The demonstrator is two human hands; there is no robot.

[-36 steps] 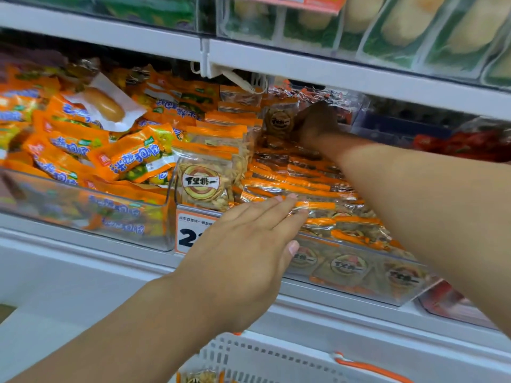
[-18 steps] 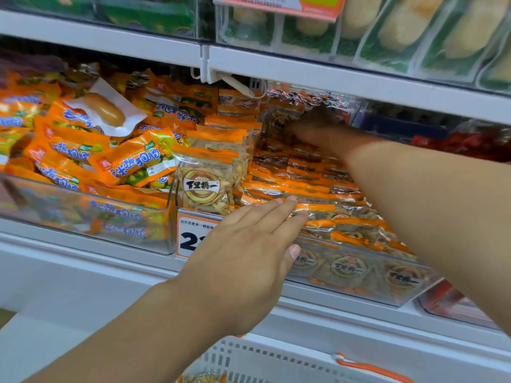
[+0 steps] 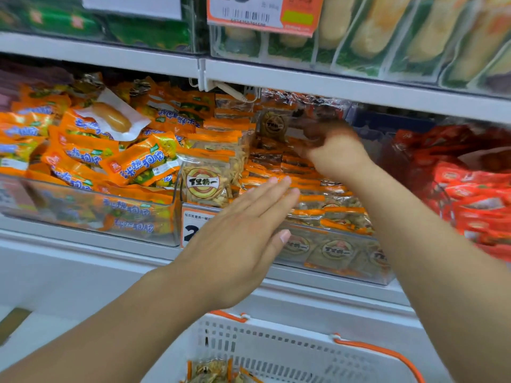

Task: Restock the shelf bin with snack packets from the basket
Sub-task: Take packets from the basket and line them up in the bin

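Observation:
The clear shelf bin (image 3: 383, 275) holds several orange-topped snack packets (image 3: 206, 183) with a round logo, stacked in rows. My left hand (image 3: 243, 225) lies flat, fingers straight, over the bin's front edge and the front packets. My right hand (image 3: 334, 153) reaches to the back of the bin, fingers curled among upright packets beside one with a round logo (image 3: 273, 125). Blur hides whether it grips one. Below the shelf is the white basket (image 3: 276, 352) with an orange handle. A few packets (image 3: 210, 371) lie in it.
A bin of orange sausage packs (image 3: 91, 217) stands to the left, and red packets (image 3: 470, 194) fill the right. A price label (image 3: 193, 225) hangs on the bin's front. The upper shelf edge (image 3: 304, 81) runs close above my right hand.
My right hand has drawn back from deep in the bin, toward the right, and its fingers have curled. My left hand stays flat at the bin's front.

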